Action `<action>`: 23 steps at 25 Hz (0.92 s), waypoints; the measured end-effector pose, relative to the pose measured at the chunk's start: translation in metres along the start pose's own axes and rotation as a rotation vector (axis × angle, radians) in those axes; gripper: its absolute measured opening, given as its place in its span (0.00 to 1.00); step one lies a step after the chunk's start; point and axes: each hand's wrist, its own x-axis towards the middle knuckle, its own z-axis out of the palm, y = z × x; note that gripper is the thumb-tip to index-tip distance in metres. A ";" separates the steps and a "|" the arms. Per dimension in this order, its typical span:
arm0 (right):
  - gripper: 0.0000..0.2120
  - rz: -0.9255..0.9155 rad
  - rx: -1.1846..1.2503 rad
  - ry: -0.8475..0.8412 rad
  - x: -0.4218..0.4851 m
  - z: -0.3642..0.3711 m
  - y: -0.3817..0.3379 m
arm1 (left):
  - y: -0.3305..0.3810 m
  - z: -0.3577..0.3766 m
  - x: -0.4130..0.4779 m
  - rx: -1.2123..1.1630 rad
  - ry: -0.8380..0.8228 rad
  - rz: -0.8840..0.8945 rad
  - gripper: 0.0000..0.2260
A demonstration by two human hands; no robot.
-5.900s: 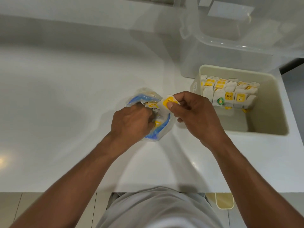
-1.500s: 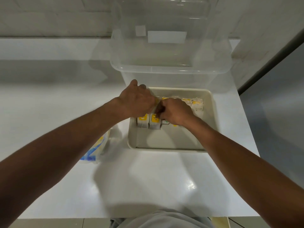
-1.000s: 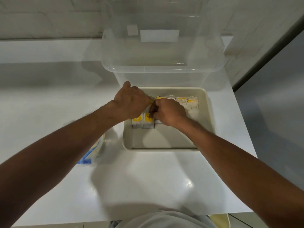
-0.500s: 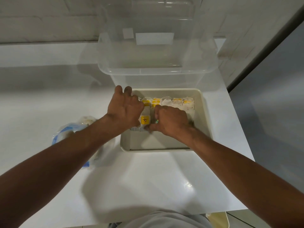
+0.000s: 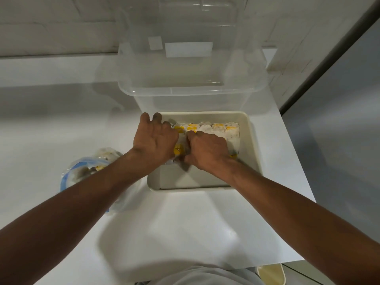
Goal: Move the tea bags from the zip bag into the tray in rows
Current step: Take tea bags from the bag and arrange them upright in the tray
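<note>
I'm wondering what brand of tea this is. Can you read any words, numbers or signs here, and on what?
No text here can be read.
On the tea bags: yellow labels, print too blurred; one carries a small dark sign, unreadable.
On the clear box: white stickers, no print to be made out.
On the zip bag: blue markings only, no legible words.

Light dim, cool, diffuse; source overhead. The white counter carries one small glare spot, near right, and soft broad shadows of both forearms. The tray floor is shaded under the left hand and right hand. Bright streaks on the clear bin, far. The zip bag and both hands slightly motion-blurred. Wide-angle bending at edges; forearms swell in near corners.
</note>
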 end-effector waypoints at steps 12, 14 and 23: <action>0.19 -0.194 0.321 0.133 -0.042 -0.034 -0.021 | -0.049 0.033 -0.082 -0.974 0.264 -0.025 0.18; 0.17 -0.221 0.348 0.142 -0.047 -0.038 -0.036 | -0.059 0.043 -0.095 -1.049 0.272 -0.049 0.18; 0.12 -0.388 0.402 0.095 -0.066 -0.016 -0.144 | -0.120 0.102 -0.169 -1.207 0.187 -0.237 0.11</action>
